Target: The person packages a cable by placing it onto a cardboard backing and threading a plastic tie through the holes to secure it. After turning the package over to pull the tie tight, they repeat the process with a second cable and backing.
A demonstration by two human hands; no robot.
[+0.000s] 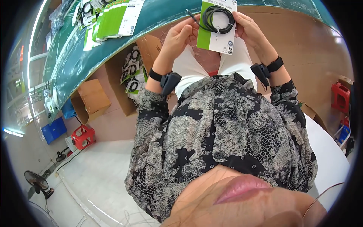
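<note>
Right hand (pixel 247 30) holds a green-and-white card (pixel 214 42) bearing a coiled black cable (pixel 206 19).

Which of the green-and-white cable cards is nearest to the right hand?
The card whose right edge the right hand grips; the other cards lie on the table or in a box.

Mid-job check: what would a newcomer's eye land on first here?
First, the coiled black cable on a green-and-white card, top centre, with the right hand gripping its right edge and the left hand at its left. Next, the overlapping cards on the teal table, upper left, and the open cardboard box of carded cables below.
</note>
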